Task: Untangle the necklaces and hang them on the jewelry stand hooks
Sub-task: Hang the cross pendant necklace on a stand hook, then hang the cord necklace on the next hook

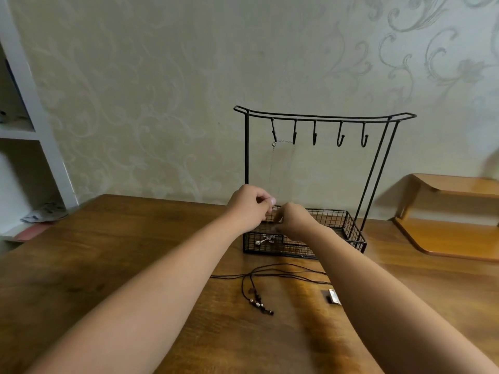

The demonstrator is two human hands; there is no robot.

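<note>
A black wire jewelry stand [380, 168] with several hooks and a mesh basket base stands on the wooden table. A thin silver chain [273, 163] hangs from the two leftmost hooks down toward my hands. My left hand [247, 207] and my right hand [293, 220] are close together over the basket's left side, fingers curled, pinching the chain's lower end. A silver pendant [266, 240] lies in the basket below them. A black cord necklace with beads [259, 298] lies on the table in front of the stand.
A small silver-and-black piece [332, 296] lies on the wooden table [108, 255] near my right forearm. A low wooden shelf [453, 211] sits at the right. A white shelving unit [32, 130] stands at the left. The wall is just behind the stand.
</note>
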